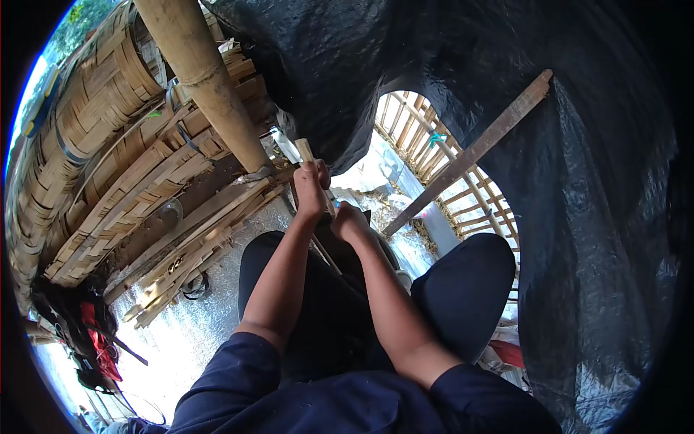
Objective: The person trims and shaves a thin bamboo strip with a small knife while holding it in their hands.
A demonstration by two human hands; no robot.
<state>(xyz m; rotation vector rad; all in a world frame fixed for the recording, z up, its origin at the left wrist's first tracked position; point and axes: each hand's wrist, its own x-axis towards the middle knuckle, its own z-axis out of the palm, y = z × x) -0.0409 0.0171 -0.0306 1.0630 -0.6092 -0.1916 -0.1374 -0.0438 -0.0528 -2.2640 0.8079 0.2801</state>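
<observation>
Both my hands are close together above my lap, near the centre of the view. My left hand (311,189) is closed around a short pale piece of bamboo (304,150), whose upper end sticks out past the fingers. Beside the bamboo a shiny flat blade (286,147) points up and to the left. Just below and to the right, my right hand (348,220) is closed, with a small bit of blue showing at its fingers. What it grips is mostly hidden, and looks like the lower part of the blade tool or the bamboo.
A thick bamboo pole (210,83) slants down at the upper left, before woven bamboo panels (108,101). Bamboo strips (195,239) lie below them. Black plastic sheeting (600,195) hangs on the right, with a wooden bar (470,153) slanting in front of a slatted bamboo frame (473,206).
</observation>
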